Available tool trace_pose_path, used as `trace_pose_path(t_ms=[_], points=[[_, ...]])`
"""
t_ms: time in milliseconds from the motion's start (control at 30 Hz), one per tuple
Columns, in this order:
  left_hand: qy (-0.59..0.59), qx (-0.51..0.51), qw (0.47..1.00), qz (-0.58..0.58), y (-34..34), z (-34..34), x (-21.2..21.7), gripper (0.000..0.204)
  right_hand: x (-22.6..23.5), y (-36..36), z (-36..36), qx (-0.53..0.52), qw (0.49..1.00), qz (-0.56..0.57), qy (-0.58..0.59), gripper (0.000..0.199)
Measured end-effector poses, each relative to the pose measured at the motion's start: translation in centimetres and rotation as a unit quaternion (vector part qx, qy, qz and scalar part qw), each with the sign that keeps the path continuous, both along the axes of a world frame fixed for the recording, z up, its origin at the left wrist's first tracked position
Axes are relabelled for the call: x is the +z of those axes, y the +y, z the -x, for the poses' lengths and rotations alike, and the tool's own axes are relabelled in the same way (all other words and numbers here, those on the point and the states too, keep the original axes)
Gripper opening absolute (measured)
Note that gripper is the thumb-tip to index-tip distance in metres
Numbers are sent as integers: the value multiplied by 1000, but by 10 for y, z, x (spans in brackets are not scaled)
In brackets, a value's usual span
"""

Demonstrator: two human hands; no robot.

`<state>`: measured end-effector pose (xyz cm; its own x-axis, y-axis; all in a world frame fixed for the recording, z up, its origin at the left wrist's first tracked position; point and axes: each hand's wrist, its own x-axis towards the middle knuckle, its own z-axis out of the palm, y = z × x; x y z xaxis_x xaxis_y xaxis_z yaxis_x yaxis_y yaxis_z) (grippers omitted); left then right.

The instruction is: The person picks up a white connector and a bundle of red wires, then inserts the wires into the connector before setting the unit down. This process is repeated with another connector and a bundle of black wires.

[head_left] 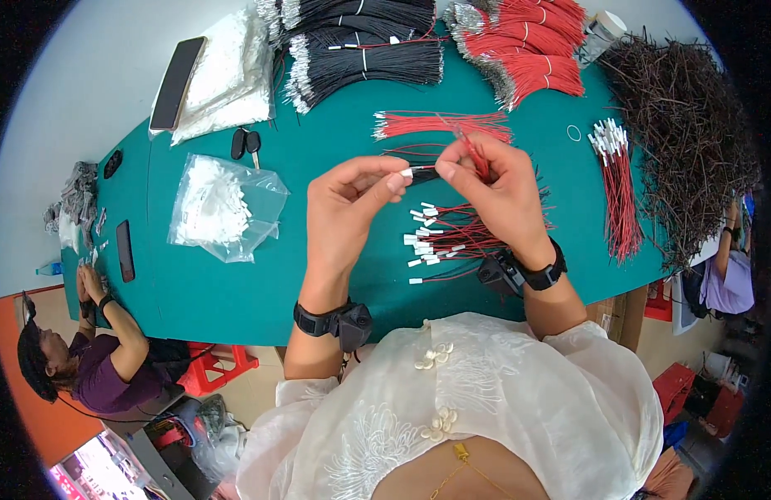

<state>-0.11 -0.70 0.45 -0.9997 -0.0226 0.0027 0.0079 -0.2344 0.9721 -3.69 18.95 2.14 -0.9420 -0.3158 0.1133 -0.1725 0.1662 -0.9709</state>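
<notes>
Over the middle of the table, my left hand pinches a small white connector between thumb and fingers. Thin dark and red wires run from that connector to my right hand, whose thumb and forefinger are closed on them. A slim red tool with a narrow pointed tip is also tucked in my right hand; its exact kind is unclear. Below my hands lies a loose pile of red and black wires with white connectors. Just beyond them is a bundle of red wires.
Black wire bundles and red wire bundles lie at the back. A bag of white connectors sits left, near keys. Right are a finished-looking wire bundle and a dark wire heap. Another person works at left.
</notes>
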Motion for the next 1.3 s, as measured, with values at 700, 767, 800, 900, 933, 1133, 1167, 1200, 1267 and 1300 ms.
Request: trace_pose_path(t_ms=[700, 767, 800, 900, 933, 1133, 1167, 1200, 1267, 1300], points=[[16, 51, 999, 5, 1, -3, -7, 11, 6, 0, -5, -11, 1000, 0, 4, 8], [16, 53, 998, 10, 2, -3, -7, 11, 5, 0, -4, -12, 1000, 3, 1, 8], [13, 53, 998, 7, 2, -3, -7, 11, 4, 0, -4, -12, 1000, 6, -2, 8], [7, 53, 999, 1, 3, -3, -8, 11, 1, -1, -3, -14, 1000, 12, -2, 8], [2, 52, 999, -7, 4, -3, -8, 11, 0, -2, -3, -16, 1000, 14, 0, 9], [-15, 47, 998, -28, 7, -4, -10, 11, 1, -3, -4, -16, 1000, 11, 1, 9], [-15, 47, 998, -28, 7, -4, -10, 11, 1, -4, -4, -17, 1000, 9, 0, 9], [-13, 48, 998, -24, 8, -4, -10, 11, 1, -5, -4, -18, 1000, 7, 0, 9], [-8, 52, 998, -17, 8, -4, -10, 11, 1, -5, -5, -19, 1000, 5, 0, 9], [-8, 52, 998, -17, 9, -5, -10, 11, 1, -5, -5, -15, 1000, -2, 10, 9]])
